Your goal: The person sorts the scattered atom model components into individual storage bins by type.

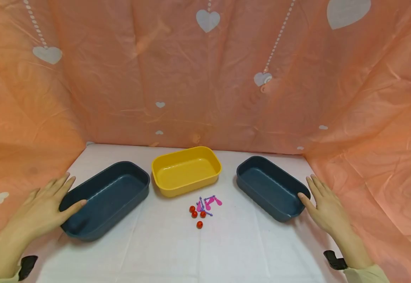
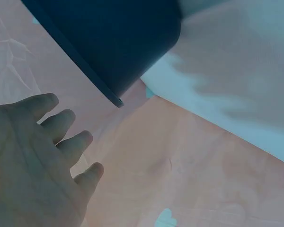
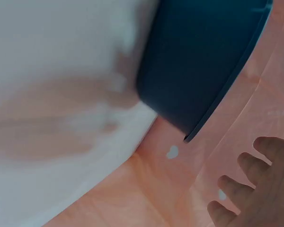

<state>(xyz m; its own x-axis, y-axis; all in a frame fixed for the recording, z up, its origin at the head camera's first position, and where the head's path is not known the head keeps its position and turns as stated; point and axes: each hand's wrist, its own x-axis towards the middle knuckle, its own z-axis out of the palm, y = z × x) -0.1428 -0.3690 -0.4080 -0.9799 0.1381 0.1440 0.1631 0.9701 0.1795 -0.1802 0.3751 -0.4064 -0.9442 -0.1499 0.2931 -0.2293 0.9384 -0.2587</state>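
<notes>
At the left side of the table my left hand [image 1: 43, 208] spreads its fingers beside a dark blue tray [image 1: 111, 196], the thumb overlapping its near left rim in the head view. On the opposite side my right hand [image 1: 327, 210] has straight fingers next to a second dark blue tray [image 1: 270, 186], its thumb right at the rim. Both wrist views show the fingers extended and holding nothing, with a tray wall [image 2: 118, 42] beyond. Between the trays lie several red beads [image 1: 199, 225], pink drop-shaped pieces [image 1: 218, 201] and small purple sticks [image 1: 201, 203].
A yellow tray [image 1: 186, 184] stands at the back middle, behind the small pieces. White cloth [image 1: 163, 251] covers the table. An orange curtain [image 1: 205, 78] with white hearts hangs around the back and sides. Black straps [image 1: 334, 260] sit at the wrists.
</notes>
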